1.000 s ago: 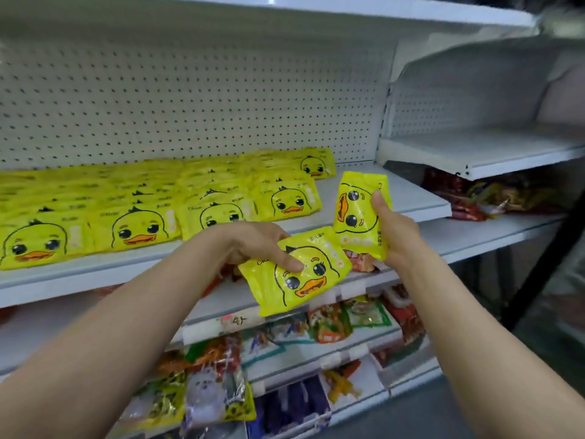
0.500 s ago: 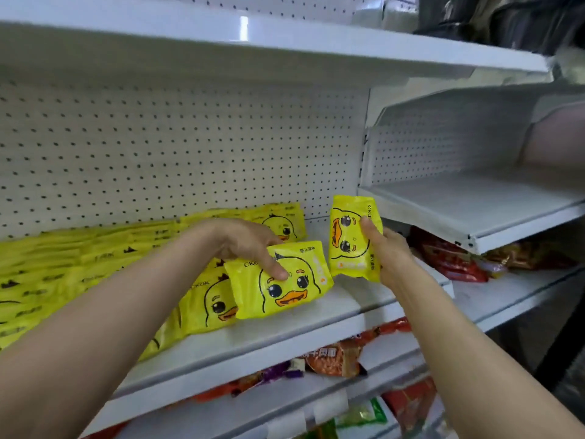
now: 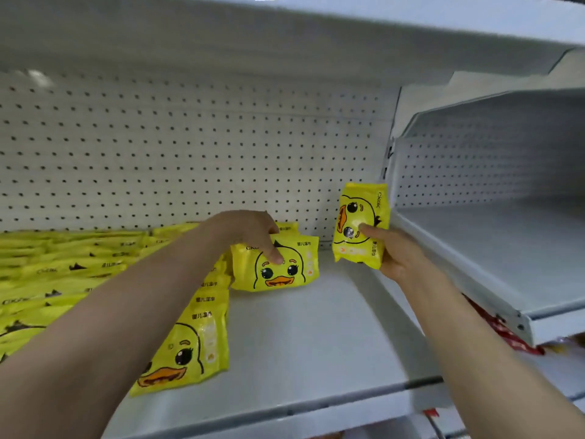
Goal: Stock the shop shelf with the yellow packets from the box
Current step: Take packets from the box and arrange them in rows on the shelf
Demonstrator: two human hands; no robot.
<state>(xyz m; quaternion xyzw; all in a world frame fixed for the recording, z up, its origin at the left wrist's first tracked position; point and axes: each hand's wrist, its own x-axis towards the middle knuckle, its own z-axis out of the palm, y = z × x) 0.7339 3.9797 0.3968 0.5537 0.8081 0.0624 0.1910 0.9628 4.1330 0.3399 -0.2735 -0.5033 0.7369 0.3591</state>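
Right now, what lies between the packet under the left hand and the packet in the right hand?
Nothing: the head view shows only bare white shelf and pegboard between the left hand's packet and the right hand's packet.

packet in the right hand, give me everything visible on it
The yellow packet is a glossy soft plastic pouch printed with a cartoon duck face, black eyes, an orange beak and dark lettering along one edge. It is held on end, so the duck face lies sideways, and it looks sealed and full. The right hand grips its lower right part, thumb across the front, fingers behind. It is held above the bare right end of the white shelf, near the pegboard back; whether its bottom edge touches the shelf is unclear.
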